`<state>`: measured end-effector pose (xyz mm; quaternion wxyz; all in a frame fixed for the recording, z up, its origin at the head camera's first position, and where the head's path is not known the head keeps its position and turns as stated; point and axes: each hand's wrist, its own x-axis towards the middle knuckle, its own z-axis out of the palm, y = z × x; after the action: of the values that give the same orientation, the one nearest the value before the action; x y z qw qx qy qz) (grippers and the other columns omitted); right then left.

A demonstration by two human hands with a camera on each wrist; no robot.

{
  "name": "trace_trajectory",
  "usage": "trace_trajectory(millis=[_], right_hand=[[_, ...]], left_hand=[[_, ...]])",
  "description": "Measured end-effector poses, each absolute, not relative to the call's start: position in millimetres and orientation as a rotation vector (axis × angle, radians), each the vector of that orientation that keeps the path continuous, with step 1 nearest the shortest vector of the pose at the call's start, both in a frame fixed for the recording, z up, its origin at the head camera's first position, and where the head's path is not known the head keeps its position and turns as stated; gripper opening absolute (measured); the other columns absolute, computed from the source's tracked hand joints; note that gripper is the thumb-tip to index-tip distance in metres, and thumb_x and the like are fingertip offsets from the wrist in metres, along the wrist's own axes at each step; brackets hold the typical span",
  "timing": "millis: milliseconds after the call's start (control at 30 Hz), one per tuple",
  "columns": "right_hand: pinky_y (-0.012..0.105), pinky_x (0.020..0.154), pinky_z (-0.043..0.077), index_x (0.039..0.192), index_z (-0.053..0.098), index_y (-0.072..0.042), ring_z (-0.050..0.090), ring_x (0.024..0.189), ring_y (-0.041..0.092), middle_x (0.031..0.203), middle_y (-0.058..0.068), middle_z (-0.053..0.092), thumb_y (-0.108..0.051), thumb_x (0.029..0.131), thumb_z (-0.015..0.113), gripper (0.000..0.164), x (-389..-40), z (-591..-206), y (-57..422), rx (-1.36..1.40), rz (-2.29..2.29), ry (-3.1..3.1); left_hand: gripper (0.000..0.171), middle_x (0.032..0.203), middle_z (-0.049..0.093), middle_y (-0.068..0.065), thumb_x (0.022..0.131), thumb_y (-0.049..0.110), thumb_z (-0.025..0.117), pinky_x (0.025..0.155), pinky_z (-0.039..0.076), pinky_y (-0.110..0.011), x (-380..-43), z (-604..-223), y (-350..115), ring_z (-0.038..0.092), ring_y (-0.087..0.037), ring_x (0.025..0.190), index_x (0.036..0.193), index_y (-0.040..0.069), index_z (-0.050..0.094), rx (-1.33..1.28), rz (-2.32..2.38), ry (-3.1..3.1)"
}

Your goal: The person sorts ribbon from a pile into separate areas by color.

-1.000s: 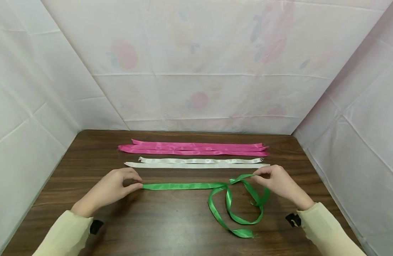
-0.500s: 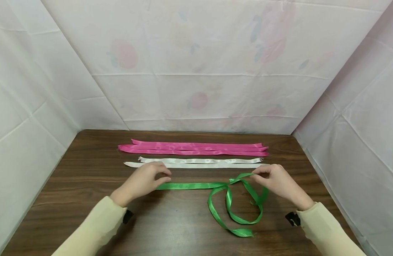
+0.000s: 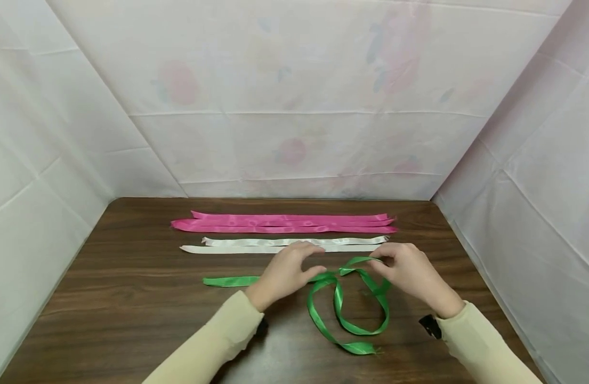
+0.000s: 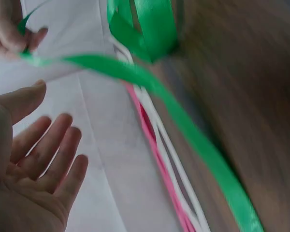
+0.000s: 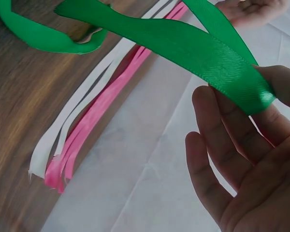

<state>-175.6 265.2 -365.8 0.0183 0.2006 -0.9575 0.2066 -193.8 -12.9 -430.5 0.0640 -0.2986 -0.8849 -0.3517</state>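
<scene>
A long green satin ribbon (image 3: pixel 229 281) stretches straight at its left part and curls into loops at its right. My right hand (image 3: pixel 411 274) pinches one stretch of it between thumb and index finger; the right wrist view shows the ribbon (image 5: pixel 208 55) folded at that pinch, the other fingers loosely bent. Over the middle of the ribbon, just left of the loops, is my left hand (image 3: pixel 285 272). In the left wrist view the left hand's fingers (image 4: pixel 53 150) are spread and relaxed, holding nothing, with the green band passing beyond them.
Two white ribbons (image 3: pixel 236 249) lie side by side behind the green one. Several pink ribbons (image 3: pixel 275 224) lie in a row farther back. The brown wood-grain table (image 3: pixel 131 314) ends at a pale, faintly printed cloth (image 3: pixel 227 144), with more cloth at both sides.
My left hand has let go of the ribbon's left end and slid right along it to the loops. My right hand keeps its pinch nearly in place. The head view has shifted slightly.
</scene>
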Motion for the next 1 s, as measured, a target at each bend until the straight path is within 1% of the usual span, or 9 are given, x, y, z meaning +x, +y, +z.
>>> trace_trajectory(millis=[100,167,300,367,467,600,733,867,1000], right_hand=[[0.02,0.054,0.041,0.094,0.08,-0.018,0.043,0.057,-0.002,0.084,-0.006,0.074,-0.014,0.092,0.077,0.005,-176,-364,261,0.629,0.634,-2.948],[0.02,0.053,0.041,0.094,0.08,-0.018,0.044,0.057,-0.003,0.085,-0.005,0.074,-0.013,0.092,0.077,0.006,-176,-363,259,0.636,0.643,-2.929],[0.02,0.053,0.042,0.095,0.08,-0.016,0.046,0.057,-0.003,0.087,-0.003,0.076,-0.012,0.091,0.078,0.006,-177,-362,256,0.637,0.656,-2.925],[0.02,0.053,0.043,0.095,0.08,-0.016,0.046,0.057,-0.002,0.087,-0.002,0.076,-0.013,0.091,0.077,0.005,-178,-362,255,0.633,0.656,-2.932],[0.021,0.052,0.042,0.095,0.08,-0.016,0.046,0.055,-0.002,0.086,-0.003,0.076,-0.014,0.092,0.077,0.005,-178,-362,254,0.622,0.652,-2.941],[0.021,0.053,0.042,0.095,0.08,-0.017,0.046,0.056,-0.002,0.087,-0.003,0.076,-0.014,0.092,0.077,0.005,-177,-361,255,0.615,0.648,-2.934],[0.021,0.052,0.04,0.096,0.081,-0.016,0.046,0.057,-0.002,0.087,-0.002,0.077,-0.012,0.091,0.077,0.007,-177,-360,257,0.606,0.648,-2.916],[0.021,0.052,0.039,0.096,0.081,-0.015,0.045,0.057,-0.001,0.088,-0.002,0.077,-0.013,0.091,0.077,0.007,-178,-362,259,0.58,0.646,-2.913],[0.021,0.054,0.041,0.098,0.081,-0.015,0.047,0.058,-0.001,0.092,-0.001,0.078,-0.015,0.091,0.077,0.007,-179,-362,261,0.573,0.649,-2.92]], left_hand=[[0.045,0.13,0.073,-0.006,0.091,0.031,0.08,0.107,0.054,-0.04,-193,-434,1,0.066,-0.024,0.126,0.13,0.009,0.07,-0.899,-1.109,-2.662],[0.048,0.132,0.072,-0.006,0.092,0.032,0.08,0.107,0.054,-0.039,-193,-437,7,0.067,-0.024,0.127,0.131,0.008,0.069,-0.907,-1.123,-2.661],[0.045,0.13,0.073,-0.006,0.093,0.031,0.077,0.099,0.058,-0.036,-191,-441,14,0.071,-0.02,0.119,0.131,0.008,0.069,-0.92,-1.154,-2.673],[0.042,0.125,0.075,-0.006,0.094,0.029,0.076,0.094,0.06,-0.034,-190,-443,16,0.074,-0.017,0.111,0.13,0.009,0.07,-0.921,-1.187,-2.67],[0.034,0.112,0.079,-0.004,0.095,0.024,0.076,0.086,0.061,-0.029,-189,-445,17,0.076,-0.014,0.098,0.125,0.009,0.073,-0.918,-1.236,-2.655],[0.021,0.101,0.079,0.0,0.096,0.021,0.075,0.078,0.058,-0.022,-189,-446,17,0.074,-0.011,0.089,0.114,0.012,0.077,-0.927,-1.229,-2.627],[0.013,0.097,0.076,0.002,0.098,0.019,0.072,0.076,0.056,-0.023,-189,-446,13,0.069,-0.01,0.085,0.107,0.013,0.079,-0.934,-1.222,-2.594],[0.014,0.098,0.074,0.002,0.1,0.018,0.068,0.077,0.056,-0.026,-188,-443,8,0.065,-0.009,0.083,0.108,0.012,0.078,-0.908,-1.22,-2.574],[0.016,0.1,0.074,0.002,0.102,0.021,0.066,0.081,0.058,-0.029,-189,-438,2,0.067,-0.009,0.087,0.108,0.012,0.077,-0.894,-1.222,-2.56]])
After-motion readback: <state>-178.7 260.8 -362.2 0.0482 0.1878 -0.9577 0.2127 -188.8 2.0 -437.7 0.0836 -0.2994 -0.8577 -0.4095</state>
